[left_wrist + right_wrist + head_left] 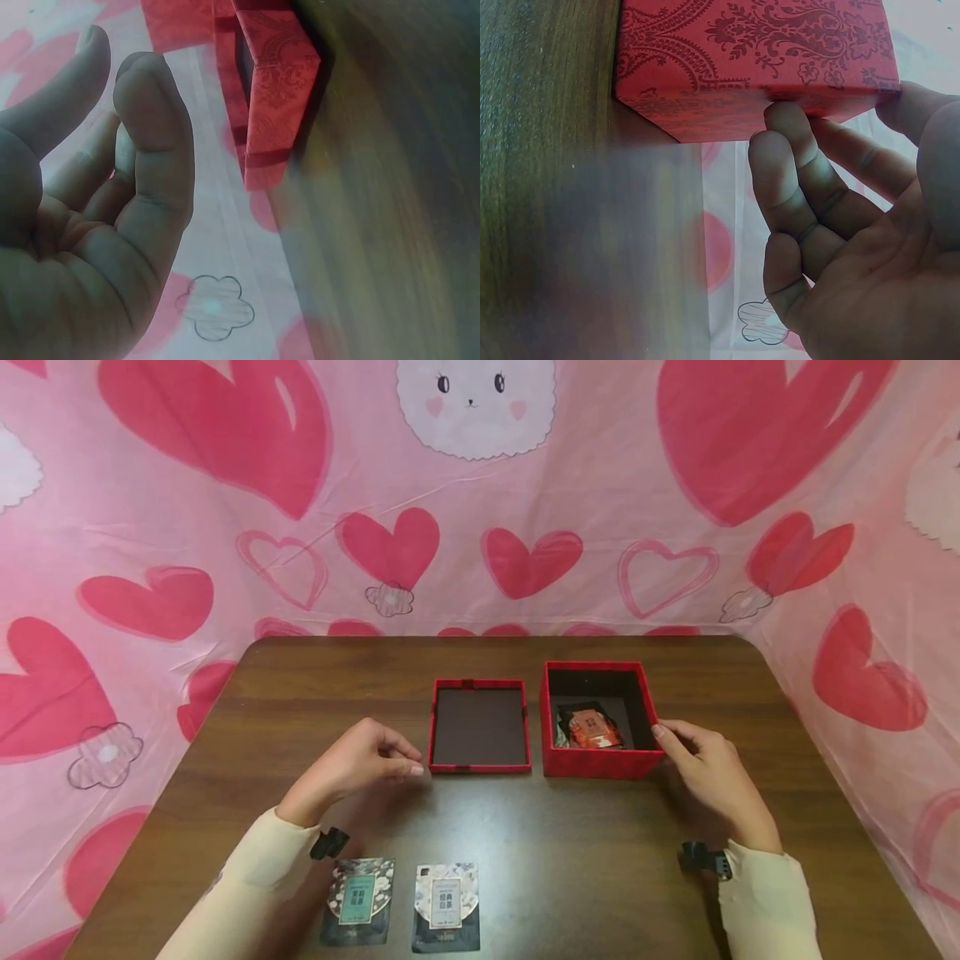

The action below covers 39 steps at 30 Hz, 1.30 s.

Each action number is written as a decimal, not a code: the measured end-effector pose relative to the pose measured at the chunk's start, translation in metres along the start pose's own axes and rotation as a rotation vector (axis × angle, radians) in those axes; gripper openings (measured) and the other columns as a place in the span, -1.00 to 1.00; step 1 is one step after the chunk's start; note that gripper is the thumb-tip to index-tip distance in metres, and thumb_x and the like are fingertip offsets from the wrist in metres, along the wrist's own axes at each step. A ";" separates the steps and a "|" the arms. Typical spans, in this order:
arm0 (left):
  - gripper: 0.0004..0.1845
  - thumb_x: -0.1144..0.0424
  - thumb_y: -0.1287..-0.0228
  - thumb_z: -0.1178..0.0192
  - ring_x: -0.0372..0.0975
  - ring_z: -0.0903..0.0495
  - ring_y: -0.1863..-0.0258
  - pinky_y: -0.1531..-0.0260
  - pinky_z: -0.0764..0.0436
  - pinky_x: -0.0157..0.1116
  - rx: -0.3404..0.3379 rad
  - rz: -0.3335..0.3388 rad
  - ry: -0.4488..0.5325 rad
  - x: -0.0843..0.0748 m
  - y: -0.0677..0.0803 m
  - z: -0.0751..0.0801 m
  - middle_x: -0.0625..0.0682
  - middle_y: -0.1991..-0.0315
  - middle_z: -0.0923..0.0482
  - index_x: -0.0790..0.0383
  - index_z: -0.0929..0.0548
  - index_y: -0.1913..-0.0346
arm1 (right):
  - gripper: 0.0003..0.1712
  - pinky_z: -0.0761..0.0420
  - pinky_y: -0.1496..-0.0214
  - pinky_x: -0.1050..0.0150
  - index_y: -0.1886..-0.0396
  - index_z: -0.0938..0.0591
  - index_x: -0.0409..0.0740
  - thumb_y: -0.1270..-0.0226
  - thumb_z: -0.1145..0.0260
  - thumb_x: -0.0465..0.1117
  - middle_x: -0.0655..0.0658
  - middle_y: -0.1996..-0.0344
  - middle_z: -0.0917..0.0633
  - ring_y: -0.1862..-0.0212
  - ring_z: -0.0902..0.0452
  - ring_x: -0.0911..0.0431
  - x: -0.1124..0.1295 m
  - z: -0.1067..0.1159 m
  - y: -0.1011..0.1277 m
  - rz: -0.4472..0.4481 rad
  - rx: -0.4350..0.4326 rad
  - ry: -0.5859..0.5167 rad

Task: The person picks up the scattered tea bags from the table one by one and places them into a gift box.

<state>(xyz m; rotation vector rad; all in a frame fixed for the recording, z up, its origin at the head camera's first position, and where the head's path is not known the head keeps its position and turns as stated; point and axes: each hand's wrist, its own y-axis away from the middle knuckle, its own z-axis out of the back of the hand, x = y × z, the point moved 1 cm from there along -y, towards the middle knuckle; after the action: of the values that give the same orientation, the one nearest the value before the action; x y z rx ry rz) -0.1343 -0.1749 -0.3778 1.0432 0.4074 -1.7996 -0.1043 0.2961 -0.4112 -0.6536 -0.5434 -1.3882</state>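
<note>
My right hand holds the near right corner of an open red box; its thumb lies at the rim and its fingertips meet the side wall in the right wrist view. Inside the box are several sachets, an orange-labelled one uppermost. To the left lies the box's red lid, inner dark side up. Just left of that lid hovers my left hand, fingers loosely bent, thumb and fingertips apart with nothing between them in the left wrist view. The patterned red lid edge stands beside those fingers.
Two sachets lie side by side near the front of the brown wooden table: a green-labelled one and a white-labelled one. A pink cloth with hearts hangs behind and along both sides.
</note>
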 end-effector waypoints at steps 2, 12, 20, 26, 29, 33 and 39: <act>-0.79 0.23 -0.18 -0.48 -0.10 -0.63 0.47 0.41 -0.65 -0.16 -0.001 -0.004 0.003 0.002 0.004 0.001 0.07 0.39 -0.73 0.32 -0.82 0.21 | -0.47 -0.46 -0.12 -0.35 -0.21 -0.62 -0.29 -0.58 -0.13 0.05 -0.37 -0.10 -0.65 -0.14 -0.55 -0.32 0.000 0.001 0.000 -0.003 0.002 0.000; -0.76 0.24 -0.14 -0.51 -0.07 -0.63 0.48 0.43 -0.68 -0.16 0.016 0.056 0.052 0.019 0.031 -0.004 -0.02 0.43 -0.72 0.34 -0.81 0.21 | -0.47 -0.46 -0.12 -0.35 -0.22 -0.61 -0.29 -0.58 -0.14 0.05 -0.37 -0.11 -0.65 -0.13 -0.55 -0.32 0.000 0.001 0.000 -0.008 0.011 -0.014; -0.76 0.31 -0.14 -0.50 -0.13 -0.61 0.50 0.47 -0.66 -0.21 0.006 0.088 0.131 0.033 0.051 -0.009 0.02 0.42 -0.72 0.41 -0.78 0.20 | -0.44 -0.44 -0.14 -0.36 -0.25 -0.59 -0.29 -0.59 -0.12 0.07 -0.38 -0.14 -0.63 -0.16 -0.52 -0.32 0.000 0.002 0.000 -0.023 0.028 -0.017; -0.77 0.33 -0.11 -0.51 -0.19 -0.59 0.53 0.51 -0.62 -0.27 0.004 0.120 0.143 0.044 0.066 -0.012 0.03 0.46 -0.71 0.42 -0.77 0.23 | -0.42 -0.43 -0.15 -0.37 -0.26 -0.58 -0.28 -0.58 -0.10 0.10 -0.38 -0.16 -0.61 -0.19 -0.50 -0.33 0.000 0.001 0.000 -0.039 0.044 -0.011; -0.77 0.35 -0.08 -0.52 -0.22 -0.58 0.54 0.52 -0.62 -0.30 0.006 0.134 0.149 0.050 0.073 -0.012 0.03 0.47 -0.71 0.43 -0.77 0.24 | -0.40 -0.41 -0.16 -0.39 -0.28 -0.57 -0.29 -0.59 -0.10 0.11 -0.39 -0.18 -0.60 -0.21 -0.48 -0.35 0.001 0.001 0.000 -0.050 0.059 -0.009; -0.75 0.37 -0.07 -0.52 -0.25 -0.58 0.55 0.53 -0.61 -0.31 -0.001 0.137 0.173 0.056 0.080 -0.013 0.06 0.47 -0.70 0.47 -0.75 0.23 | -0.41 -0.42 -0.15 -0.39 -0.27 -0.57 -0.30 -0.59 -0.10 0.09 -0.40 -0.17 -0.60 -0.21 -0.48 -0.35 0.001 0.002 0.000 -0.043 0.054 -0.002; -0.71 0.37 -0.01 -0.55 -0.28 -0.57 0.55 0.56 -0.59 -0.34 -0.006 0.168 0.200 0.067 0.095 -0.014 0.09 0.46 -0.71 0.49 -0.74 0.24 | -0.42 -0.43 -0.14 -0.38 -0.26 -0.59 -0.29 -0.59 -0.11 0.09 -0.39 -0.15 -0.61 -0.19 -0.49 -0.34 0.001 0.001 -0.001 -0.031 0.041 0.009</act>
<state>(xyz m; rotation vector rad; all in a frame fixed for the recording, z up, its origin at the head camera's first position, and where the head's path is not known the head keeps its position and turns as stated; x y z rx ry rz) -0.0560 -0.2488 -0.4230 1.2219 0.4322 -1.5510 -0.1047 0.2962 -0.4094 -0.6080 -0.5758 -1.4043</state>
